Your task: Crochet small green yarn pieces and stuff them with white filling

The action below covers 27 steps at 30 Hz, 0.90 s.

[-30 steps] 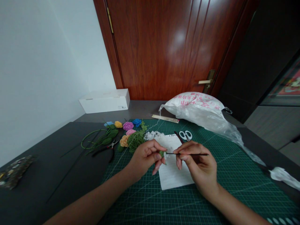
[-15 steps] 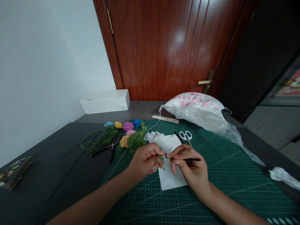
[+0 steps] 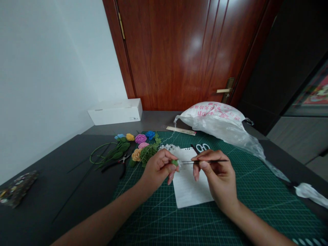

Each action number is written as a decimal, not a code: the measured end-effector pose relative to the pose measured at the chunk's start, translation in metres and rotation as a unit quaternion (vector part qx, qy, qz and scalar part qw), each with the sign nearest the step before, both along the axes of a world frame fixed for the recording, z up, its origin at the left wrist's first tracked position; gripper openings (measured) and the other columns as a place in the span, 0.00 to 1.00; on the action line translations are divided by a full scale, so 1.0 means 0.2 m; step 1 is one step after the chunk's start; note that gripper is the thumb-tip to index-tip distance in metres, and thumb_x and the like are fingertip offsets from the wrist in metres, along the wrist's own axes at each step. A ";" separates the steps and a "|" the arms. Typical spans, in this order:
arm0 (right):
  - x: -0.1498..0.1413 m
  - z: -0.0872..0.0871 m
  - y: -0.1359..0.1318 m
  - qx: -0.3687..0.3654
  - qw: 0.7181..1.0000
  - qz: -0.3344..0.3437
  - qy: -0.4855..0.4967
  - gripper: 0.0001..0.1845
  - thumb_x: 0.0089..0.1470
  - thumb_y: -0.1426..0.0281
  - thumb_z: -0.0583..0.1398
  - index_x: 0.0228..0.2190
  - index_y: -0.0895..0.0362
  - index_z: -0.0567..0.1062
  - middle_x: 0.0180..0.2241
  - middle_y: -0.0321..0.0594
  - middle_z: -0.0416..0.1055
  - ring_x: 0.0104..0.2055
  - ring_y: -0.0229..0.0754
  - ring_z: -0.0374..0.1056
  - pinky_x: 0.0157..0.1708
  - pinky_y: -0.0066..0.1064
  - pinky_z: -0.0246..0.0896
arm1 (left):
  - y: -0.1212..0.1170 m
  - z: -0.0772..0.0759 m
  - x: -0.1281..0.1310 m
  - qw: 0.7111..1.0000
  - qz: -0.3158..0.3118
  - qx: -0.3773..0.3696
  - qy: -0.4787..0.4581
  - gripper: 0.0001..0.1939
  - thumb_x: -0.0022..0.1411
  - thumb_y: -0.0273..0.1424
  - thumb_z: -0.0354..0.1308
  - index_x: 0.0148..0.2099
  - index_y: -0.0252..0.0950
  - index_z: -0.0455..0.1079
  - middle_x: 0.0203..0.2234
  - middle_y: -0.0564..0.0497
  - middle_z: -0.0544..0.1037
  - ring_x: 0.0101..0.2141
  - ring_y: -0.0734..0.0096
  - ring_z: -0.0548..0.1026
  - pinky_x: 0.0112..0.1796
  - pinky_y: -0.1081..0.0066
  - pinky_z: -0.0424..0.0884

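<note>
My left hand pinches a small green crocheted piece between thumb and fingertips. A tuft of white stuffing shows at its right side. Black tweezers lie level in my right hand, their two thin prongs pointing left at the stuffing; whether the tips touch it I cannot tell. Under both hands is a sheet of white paper on the green cutting mat. Behind my left hand sit a heap of green yarn and a white fluffy pile.
Crocheted flowers, among them a purple one, lie at the mat's far left near black-handled pliers. White-handled scissors rest beyond my right hand. Farther back are a wooden ruler, a plastic bag and a white box.
My right hand has moved right with the tweezers, drawing their tips back from the green piece. The green piece has turned in my left hand, and white stuffing shows at its side.
</note>
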State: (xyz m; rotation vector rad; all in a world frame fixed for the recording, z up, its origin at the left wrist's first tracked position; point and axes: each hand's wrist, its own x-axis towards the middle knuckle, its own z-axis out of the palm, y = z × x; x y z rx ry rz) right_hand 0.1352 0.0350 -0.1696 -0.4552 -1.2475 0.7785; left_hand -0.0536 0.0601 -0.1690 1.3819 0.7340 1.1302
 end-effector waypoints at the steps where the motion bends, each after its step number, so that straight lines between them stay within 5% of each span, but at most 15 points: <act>1: 0.00 0.00 0.00 0.002 1.000 -0.001 -0.005 0.06 0.62 0.77 0.63 0.36 0.54 0.77 0.35 0.38 0.77 0.23 0.35 0.75 0.22 0.29 0.73 | 0.00 0.00 0.00 1.000 -0.003 -0.002 0.001 0.09 0.60 0.28 0.64 0.40 0.34 0.67 0.25 0.54 0.77 0.15 0.81 0.68 0.17 0.77 0.66; 19: -0.05 -0.03 0.01 -0.076 0.995 0.055 0.017 0.05 0.61 0.74 0.65 0.33 0.54 0.75 0.31 0.33 0.79 0.17 0.31 0.71 0.18 0.24 0.66 | -0.04 -0.02 0.01 1.000 -0.014 -0.013 0.021 0.07 0.54 0.21 0.57 0.36 0.35 0.68 0.18 0.57 0.76 0.10 0.80 0.65 0.16 0.78 0.62; 27: -0.06 -0.08 0.01 0.019 0.995 -0.032 -0.096 0.05 0.61 0.71 0.66 0.31 0.54 0.78 0.29 0.37 0.77 0.27 0.37 0.74 0.30 0.30 0.71 | -0.04 -0.05 0.01 0.999 0.005 -0.006 0.048 0.04 0.57 0.26 0.60 0.36 0.36 0.68 0.14 0.61 0.69 0.10 0.82 0.61 0.15 0.79 0.57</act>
